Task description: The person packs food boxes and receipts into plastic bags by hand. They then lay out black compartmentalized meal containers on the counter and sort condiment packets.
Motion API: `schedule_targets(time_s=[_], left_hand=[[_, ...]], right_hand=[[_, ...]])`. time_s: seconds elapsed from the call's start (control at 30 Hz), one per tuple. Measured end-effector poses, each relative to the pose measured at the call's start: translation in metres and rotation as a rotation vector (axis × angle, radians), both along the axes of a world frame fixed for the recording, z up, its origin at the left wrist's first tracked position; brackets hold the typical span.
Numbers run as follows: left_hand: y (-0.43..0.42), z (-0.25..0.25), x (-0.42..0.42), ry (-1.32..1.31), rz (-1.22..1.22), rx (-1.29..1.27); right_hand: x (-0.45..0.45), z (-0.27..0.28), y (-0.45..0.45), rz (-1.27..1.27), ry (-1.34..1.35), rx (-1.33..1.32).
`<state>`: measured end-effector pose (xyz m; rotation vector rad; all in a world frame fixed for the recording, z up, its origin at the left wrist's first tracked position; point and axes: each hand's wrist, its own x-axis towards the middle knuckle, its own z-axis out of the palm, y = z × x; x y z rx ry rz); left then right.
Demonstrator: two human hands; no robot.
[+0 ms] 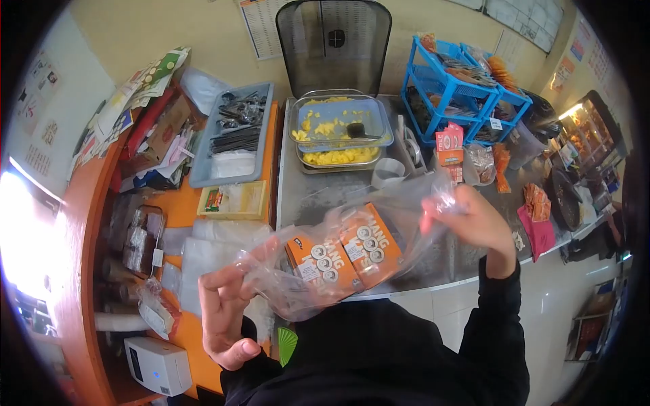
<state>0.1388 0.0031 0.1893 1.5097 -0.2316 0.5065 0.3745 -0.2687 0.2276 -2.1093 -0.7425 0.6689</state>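
Clear, thin plastic bag containing two orange cardboard boxes is spanning the space between the fingers of both hands, over the front edge of the grey metal counter; whether the counter is bearing its weight, I cannot tell. Fingertips of the right hand are pinching bunched plastic at the bag's upper corner. Fingers of the left hand are touching the opposite side, the thumb standing apart; whether they are gripping the film, I cannot tell. Well beyond the fingers, a clear rectangular container of yellow chunks is standing on the counter. For good handling, the right fingers should be pinching firmly and the left supporting the boxes from below, since box corners are probably straining such thin film.
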Motion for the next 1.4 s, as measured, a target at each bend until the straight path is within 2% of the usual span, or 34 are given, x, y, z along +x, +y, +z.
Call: schedule_targets(time_s=[0.07, 0.1, 0.17, 0.23, 0.27, 0.3, 0.33, 0.37, 0.43, 0.47, 0.5, 0.53, 0.6, 0.63, 0.7, 0.73, 0.8, 0.87, 0.93, 0.97, 1.0, 1.07, 1.13, 1.2, 1.33, 1.4], left_hand=[[0.000, -0.001, -0.004, 0.027, -0.119, -0.022], [0.000, -0.001, -0.002, 0.007, -0.178, 0.077], [0.001, 0.001, 0.010, -0.034, -0.298, 0.278], [-0.002, 0.023, 0.018, -0.021, -0.273, 0.665], [-0.004, 0.037, 0.018, -0.018, -0.264, 0.862], [0.000, 0.048, 0.012, 0.020, -0.147, 0.973], [0.014, 0.038, 0.014, -0.251, -0.066, 0.997], [0.030, 0.019, 0.023, -0.325, 0.053, 0.947], [0.063, -0.027, 0.055, -0.462, 0.290, 0.831], [0.046, -0.012, 0.090, -0.347, -0.011, 0.669], [0.028, 0.003, 0.125, -0.189, -0.292, 0.445], [0.011, 0.018, 0.159, -0.011, -0.488, 0.240], [-0.037, -0.041, 0.205, 0.391, -0.848, -0.010], [-0.058, -0.068, 0.205, 0.857, -1.034, -0.341], [-0.083, -0.136, 0.198, 0.625, -1.214, -0.024], [-0.087, -0.158, 0.198, 0.807, -1.276, 0.023], [-0.075, -0.192, 0.202, 0.949, -1.339, 0.019], [-0.030, -0.213, 0.201, 0.857, -1.348, -0.083], [-0.021, -0.191, 0.195, 0.218, -1.257, 0.358], [-0.022, -0.184, 0.191, 0.027, -1.199, 0.499], [-0.022, -0.176, 0.187, -0.163, -1.112, 0.627], [-0.036, -0.176, 0.181, -0.371, -0.976, 0.818], [-0.047, -0.186, 0.175, -0.400, -0.920, 0.886], [-0.047, -0.200, 0.166, -0.368, -0.886, 0.921], [-0.021, -0.206, 0.131, -0.281, -0.763, 0.967], [-0.013, -0.198, 0.121, -0.251, -0.701, 0.974]], right_hand=[[-0.010, -0.006, -0.002, 0.089, 0.317, 0.404], [-0.019, -0.009, 0.010, 0.149, 0.374, 0.457], [-0.052, -0.009, 0.041, 0.377, 0.208, 0.440], [-0.084, -0.025, 0.071, 0.608, -0.105, 0.509], [-0.089, -0.029, 0.077, 0.576, -0.045, 0.549], [-0.091, -0.032, 0.082, 0.541, 0.012, 0.588], [-0.092, -0.026, 0.087, 0.504, 0.069, 0.625], [-0.087, -0.005, 0.077, 0.581, 0.459, 0.633], [-0.080, -0.001, 0.061, 0.604, 0.681, 0.466], [-0.078, 0.001, 0.055, 0.611, 0.793, 0.381], [-0.072, 0.008, 0.055, 0.721, 0.666, 0.236], [-0.073, 0.011, 0.052, 0.716, 0.636, 0.260], [-0.079, 0.015, 0.046, 0.698, 0.573, 0.319], [-0.079, 0.019, 0.039, 0.686, 0.474, 0.292], [-0.074, 0.007, 0.021, 0.648, 0.395, 0.250], [-0.071, 0.002, 0.012, 0.625, 0.367, 0.231], [-0.065, 0.023, -0.008, 0.414, 0.406, 0.070], [-0.059, 0.027, -0.027, 0.214, 0.439, -0.083], [-0.056, 0.013, -0.039, 0.036, 0.320, -0.042], [-0.053, 0.006, -0.040, -0.049, 0.260, -0.026], [-0.050, 0.004, -0.035, -0.003, 0.123, 0.015], [-0.046, -0.003, -0.009, 0.135, -0.189, 0.123], [-0.041, -0.014, 0.040, 0.315, -0.609, 0.280], [-0.036, -0.025, 0.101, 0.606, -0.840, 0.411], [-0.045, -0.097, 0.216, 0.899, -0.809, 0.615], [-0.054, -0.137, 0.247, 1.016, -0.646, 0.552]])
